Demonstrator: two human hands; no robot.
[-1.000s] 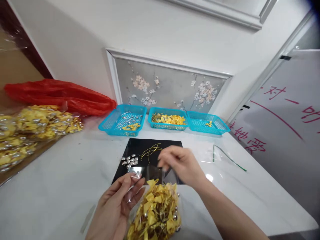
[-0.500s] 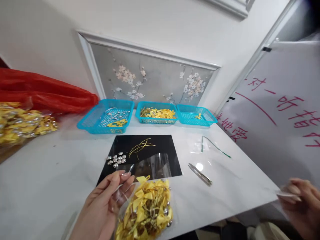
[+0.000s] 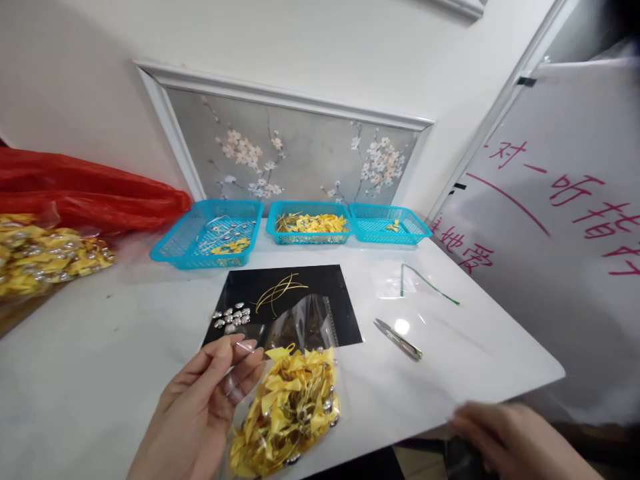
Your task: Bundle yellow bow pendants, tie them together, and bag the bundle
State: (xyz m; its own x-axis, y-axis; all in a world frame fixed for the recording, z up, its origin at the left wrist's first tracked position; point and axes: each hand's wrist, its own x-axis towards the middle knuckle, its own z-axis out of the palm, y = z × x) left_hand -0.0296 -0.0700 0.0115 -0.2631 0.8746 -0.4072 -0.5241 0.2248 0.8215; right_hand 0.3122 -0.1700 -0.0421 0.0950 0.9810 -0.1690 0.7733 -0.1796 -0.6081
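Observation:
My left hand (image 3: 203,407) pinches the edge of a clear plastic bag (image 3: 287,400) stuffed with yellow ribbon bows and small silver pieces, lying on the white table near its front edge. The bag's open mouth overlaps a black mat (image 3: 287,303) that carries a cluster of silver beads (image 3: 231,317) and a few gold wires (image 3: 277,293). My right hand (image 3: 505,440) is low at the bottom right, beyond the table's corner, blurred, with its fingers stretched out. Tweezers (image 3: 399,339) lie on the table to the right of the mat.
Three blue baskets (image 3: 210,235) (image 3: 309,228) (image 3: 389,229) stand along the back wall with yellow bows in them. More bagged yellow bows (image 3: 45,257) and a red plastic bag (image 3: 90,193) lie at the left. A clear sleeve with a green strip (image 3: 425,287) lies at the right. A whiteboard (image 3: 560,220) leans at the right.
My right hand left the bag's mouth, swung out past the table's right edge and has dropped lower. The tweezers are now visible on the table. My left hand keeps hold of the bag.

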